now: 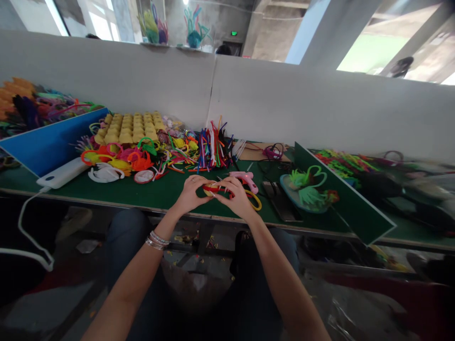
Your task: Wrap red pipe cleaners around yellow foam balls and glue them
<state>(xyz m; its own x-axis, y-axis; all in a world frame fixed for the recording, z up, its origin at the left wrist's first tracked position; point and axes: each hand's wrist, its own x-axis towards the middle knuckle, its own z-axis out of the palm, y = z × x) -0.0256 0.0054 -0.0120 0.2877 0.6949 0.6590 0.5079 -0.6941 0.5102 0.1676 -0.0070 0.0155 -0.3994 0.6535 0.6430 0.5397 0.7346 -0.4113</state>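
Observation:
Above the table's front edge, my left hand (pixel 194 192) and my right hand (pixel 235 195) meet around a small yellow piece with a red band (pixel 210 188). My left thumb and fingers close on its left side. From the right, the thumb and fingertips of my right hand pinch at the red part; my fingers hide some of it. Just beyond my right hand lies a pink glue gun (pixel 245 177). A yellow handle loop (pixel 256 201), seemingly of scissors, shows beside that hand.
Colourful pipe cleaners (pixel 213 147) stand bundled at the back. A yellow egg tray (pixel 130 127) rests over finished fuzzy pieces. Left is a white power strip (pixel 64 173); right are a dark phone (pixel 282 201), a tray (pixel 316 208) with green fuzzy pieces and a slanted green divider (pixel 341 199).

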